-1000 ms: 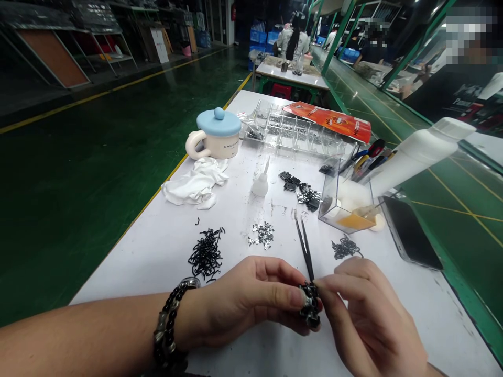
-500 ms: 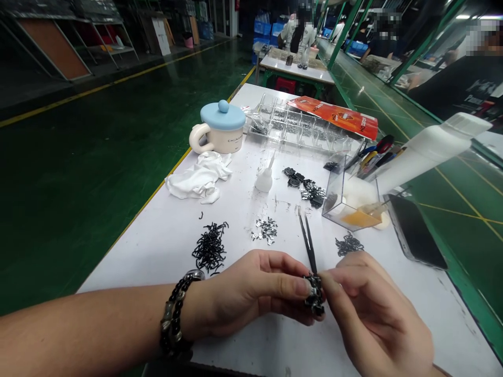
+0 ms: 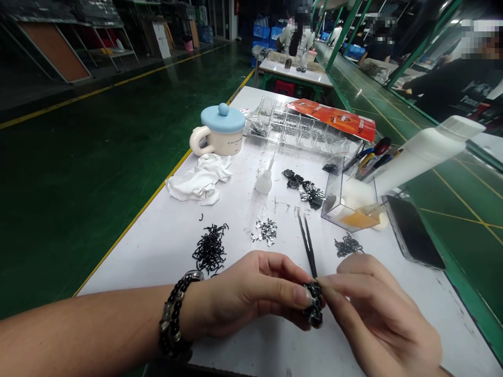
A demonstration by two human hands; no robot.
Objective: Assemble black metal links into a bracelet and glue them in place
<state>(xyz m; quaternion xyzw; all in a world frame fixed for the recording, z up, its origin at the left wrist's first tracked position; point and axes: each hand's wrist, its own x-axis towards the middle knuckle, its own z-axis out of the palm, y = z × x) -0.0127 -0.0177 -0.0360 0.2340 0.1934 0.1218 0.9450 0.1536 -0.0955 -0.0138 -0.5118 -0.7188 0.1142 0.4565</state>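
At ten o'clock from the hands, I see a loose heap of short, curved black pieces (image 3: 210, 248) on the white tabletop (image 3: 157, 235). The left hand's (image 3: 251, 293) grip is closed, thumb over fingers, around a small, blocky black mechanism (image 3: 314, 310) with metallic glints. It looks light and stiff, perhaps delicate, best held by its sides. Slim black tweezers (image 3: 309, 248) lie at twelve. The right hand's (image 3: 387, 314) fingertips nearly meet at its one-o'clock edge; whether they pinch anything, I can't tell.

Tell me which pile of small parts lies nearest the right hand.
The dark pile just beyond the right hand, left of the phone; silver pile, black clumps and big black pile lie farther off.
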